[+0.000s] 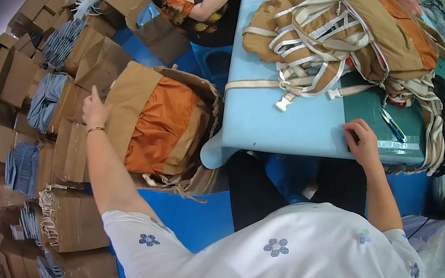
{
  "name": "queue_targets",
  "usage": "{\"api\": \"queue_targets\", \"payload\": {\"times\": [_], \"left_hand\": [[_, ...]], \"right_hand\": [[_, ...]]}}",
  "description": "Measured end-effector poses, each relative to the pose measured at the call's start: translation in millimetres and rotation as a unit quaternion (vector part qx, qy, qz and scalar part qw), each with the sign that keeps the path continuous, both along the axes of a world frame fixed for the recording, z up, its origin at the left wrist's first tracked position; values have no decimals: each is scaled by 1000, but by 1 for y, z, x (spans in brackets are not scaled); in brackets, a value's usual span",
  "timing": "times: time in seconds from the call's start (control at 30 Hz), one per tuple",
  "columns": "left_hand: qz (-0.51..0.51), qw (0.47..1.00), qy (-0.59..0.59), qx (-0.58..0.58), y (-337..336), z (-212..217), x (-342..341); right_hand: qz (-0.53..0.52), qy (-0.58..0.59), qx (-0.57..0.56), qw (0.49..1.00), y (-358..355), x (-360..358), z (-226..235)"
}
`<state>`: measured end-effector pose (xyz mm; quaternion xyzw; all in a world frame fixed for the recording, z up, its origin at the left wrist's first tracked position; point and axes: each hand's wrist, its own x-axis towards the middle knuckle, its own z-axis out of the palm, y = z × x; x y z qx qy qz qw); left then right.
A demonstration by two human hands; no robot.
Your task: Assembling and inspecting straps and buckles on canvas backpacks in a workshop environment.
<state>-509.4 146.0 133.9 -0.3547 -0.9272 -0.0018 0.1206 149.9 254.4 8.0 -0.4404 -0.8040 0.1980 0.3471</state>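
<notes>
At the left, my left arm reaches out and my left hand (93, 110) is beside the edge of a tan and orange backpack (163, 122). Its index finger is stretched out; no grip on the fabric shows. The bag lies in an open cardboard box (205, 91) left of the table. My right hand (361, 141) rests at the near table edge, fingers loosely bent and apart, holding nothing. Close to it on the green mat lies a pair of scissors or snips (393, 125) with dark blue handles. Beyond are tan and orange backpacks (357, 26) with cream straps and buckles.
The light blue table (291, 121) has a rounded near corner beside the box. Cardboard boxes (73, 222) with folded grey-blue fabric pieces (22, 165) line the left side. Across the table, another person (198, 0) handles orange fabric. A blue stool (214, 57) stands by them.
</notes>
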Motion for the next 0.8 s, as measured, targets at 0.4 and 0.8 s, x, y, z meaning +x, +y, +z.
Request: {"api": "queue_targets", "payload": {"times": [0.4, 0.8], "left_hand": [[-190, 866, -375, 272, -21, -262, 216], [-96, 815, -451, 350, -117, -214, 304]], "right_hand": [[-12, 51, -42, 998, 3, -3, 10], [-447, 418, -48, 789, 255, 142, 18]]}}
